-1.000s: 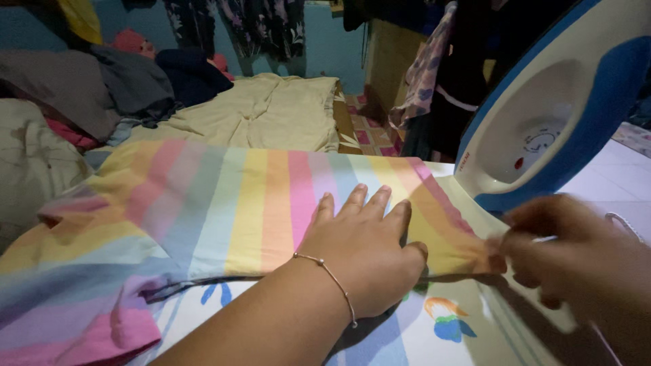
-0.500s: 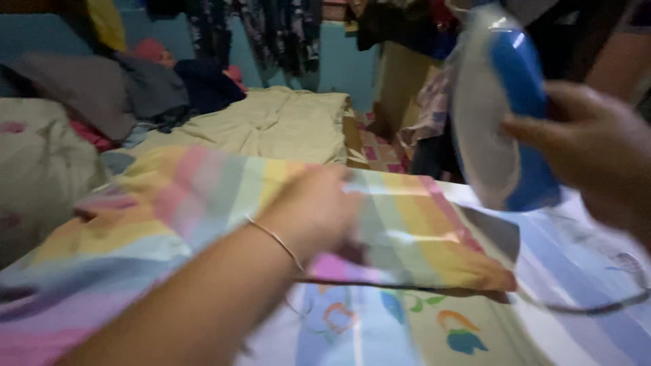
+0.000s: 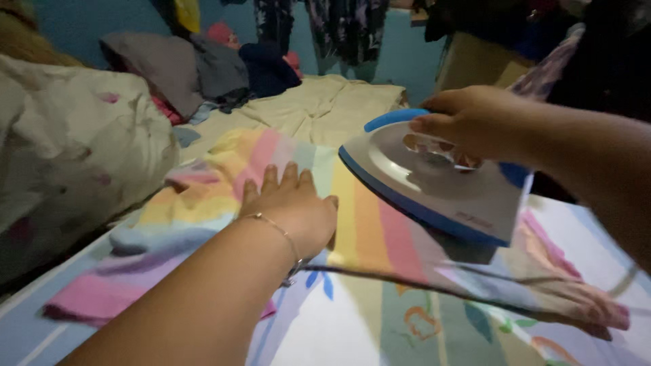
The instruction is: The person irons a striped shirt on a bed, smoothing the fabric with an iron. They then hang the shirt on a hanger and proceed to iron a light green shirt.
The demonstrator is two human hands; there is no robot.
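My left hand (image 3: pixel 293 207) lies flat, fingers released, pinning the striped cloth (image 3: pixel 366 224) smooth while my right hand (image 3: pixel 468 122) grasps the iron (image 3: pixel 434 183) beside it.

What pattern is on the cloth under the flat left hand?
Wide pastel stripes, pink, yellow, orange and blue, on the cloth beneath the left hand; the head view shows it.

Beyond my beige sheet (image 3: pixel 319 108) lies a heap of dark clothes (image 3: pixel 203 64); left of it, a crumpled floral blanket (image 3: pixel 74 149).
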